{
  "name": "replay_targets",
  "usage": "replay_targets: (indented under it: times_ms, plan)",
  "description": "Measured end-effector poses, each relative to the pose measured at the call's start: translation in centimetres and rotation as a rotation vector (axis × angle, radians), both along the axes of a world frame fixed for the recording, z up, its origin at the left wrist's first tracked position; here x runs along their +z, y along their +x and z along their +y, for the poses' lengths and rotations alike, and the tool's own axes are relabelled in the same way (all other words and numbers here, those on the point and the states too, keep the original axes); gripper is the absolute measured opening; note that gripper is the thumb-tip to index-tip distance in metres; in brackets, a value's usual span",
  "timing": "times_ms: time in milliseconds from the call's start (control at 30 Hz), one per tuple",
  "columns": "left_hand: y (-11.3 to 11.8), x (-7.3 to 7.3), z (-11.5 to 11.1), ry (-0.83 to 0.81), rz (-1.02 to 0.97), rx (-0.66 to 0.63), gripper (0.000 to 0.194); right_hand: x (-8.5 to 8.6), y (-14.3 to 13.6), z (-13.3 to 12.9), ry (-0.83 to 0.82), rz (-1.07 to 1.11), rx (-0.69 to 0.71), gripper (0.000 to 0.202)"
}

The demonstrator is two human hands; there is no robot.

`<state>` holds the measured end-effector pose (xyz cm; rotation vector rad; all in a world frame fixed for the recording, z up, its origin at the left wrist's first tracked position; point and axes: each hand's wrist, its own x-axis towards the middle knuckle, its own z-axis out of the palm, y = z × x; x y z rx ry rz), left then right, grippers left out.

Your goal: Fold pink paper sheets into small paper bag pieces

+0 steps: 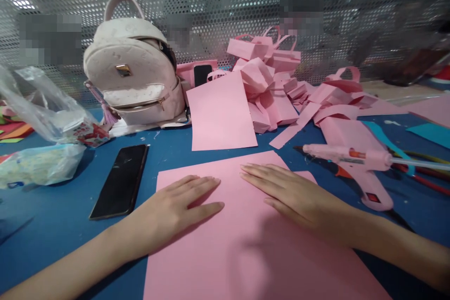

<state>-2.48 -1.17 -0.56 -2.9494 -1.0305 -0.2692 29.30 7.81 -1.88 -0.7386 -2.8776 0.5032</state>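
Observation:
A large sheet of pink paper lies flat on the blue table in front of me. My left hand rests on its left part, palm down with the fingers stretched out. Across from it, my right hand lies flat near the sheet's upper right edge, fingers extended and close together. Neither hand grips anything. Just beyond the sheet is a smaller pink sheet, leaning against other pink paper. To the right of my right hand lies a pink hot glue gun with a clear glue stick in its back.
A black phone lies left of the paper. Behind stand a white backpack and a pile of folded pink paper pieces. Plastic bags sit at far left. A blue paper strip and cables are at right. A perforated metal screen closes the back.

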Motion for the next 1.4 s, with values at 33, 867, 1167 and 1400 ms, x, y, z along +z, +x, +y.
replay_targets:
  times_ms: [33, 867, 1167, 1400]
  plan:
    - [0.2, 0.1, -0.1, 0.022, 0.022, -0.034, 0.042, 0.0, 0.0, 0.0, 0.004, -0.011, -0.001, 0.054]
    - [3.7, -0.7, -3.9, 0.238, 0.101, -0.095, 0.062, 2.1, -3.3, -1.0, 0.265, -0.044, 0.221, 0.068]
    - [3.4, -0.6, -4.2, 0.169, 0.098, -0.087, 0.067, 3.7, -9.1, 0.1, 0.249, -0.169, 0.313, 0.060]
    - [3.4, -0.2, -4.6, 0.124, 0.129, -0.067, 0.061, 3.4, -13.4, 0.4, 0.389, -0.062, 0.461, 0.047]
